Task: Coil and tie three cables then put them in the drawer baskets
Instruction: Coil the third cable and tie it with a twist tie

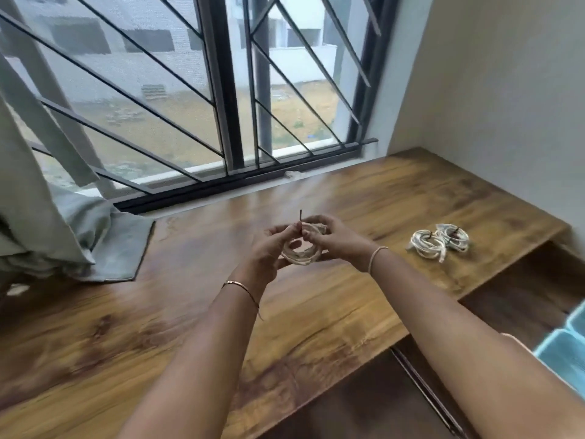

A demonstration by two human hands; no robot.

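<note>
A coiled white cable [300,253] hangs just above the wooden tabletop [196,312], held between both hands. My left hand [269,251] supports the coil and pinches a thin dark tie [300,217] whose end sticks up. My right hand [329,240] pinches the tie and the coil's top from the other side. Two other white coils, one cable [425,243] and a second cable [452,237], lie side by side on the tabletop to the right, each bound with a dark tie. Pale blue baskets [560,346] show at the right edge, below the tabletop.
A barred window [234,90] runs along the far edge. A grey-green curtain [63,223] is bunched on the tabletop at the left. A white wall [490,90] closes the right side. A lower wooden level [522,289] steps down at the right.
</note>
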